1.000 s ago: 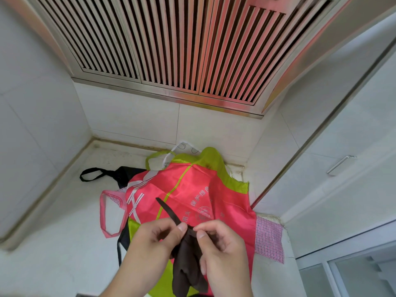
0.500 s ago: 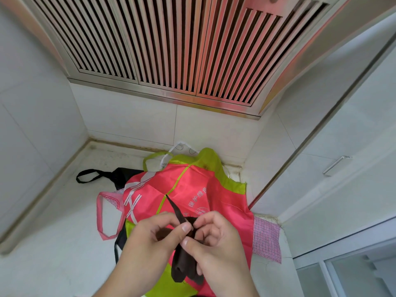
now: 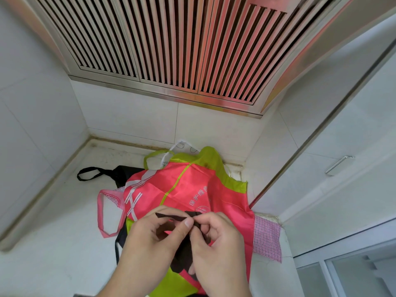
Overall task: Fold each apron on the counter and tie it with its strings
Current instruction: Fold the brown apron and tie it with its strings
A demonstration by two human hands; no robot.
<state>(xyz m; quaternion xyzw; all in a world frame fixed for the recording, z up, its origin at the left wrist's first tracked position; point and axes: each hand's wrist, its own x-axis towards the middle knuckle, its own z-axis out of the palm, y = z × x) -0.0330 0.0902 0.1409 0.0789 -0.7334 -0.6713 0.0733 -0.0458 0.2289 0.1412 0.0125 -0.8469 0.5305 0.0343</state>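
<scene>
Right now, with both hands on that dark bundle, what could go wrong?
The left hand and right hand pinch the dark strap in mid-air; if it slips, the dark folded apron may unroll. Dropped, it would land on the pink apron and tangle with its loose straps.

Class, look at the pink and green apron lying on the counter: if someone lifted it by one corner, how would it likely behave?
The pink and green apron would probably hang limp, since it already lies creased and bunched over other cloth. Its glossy sheen suggests a thin, slippery fabric that may slide off the counter. It looks light for its spread.
</scene>
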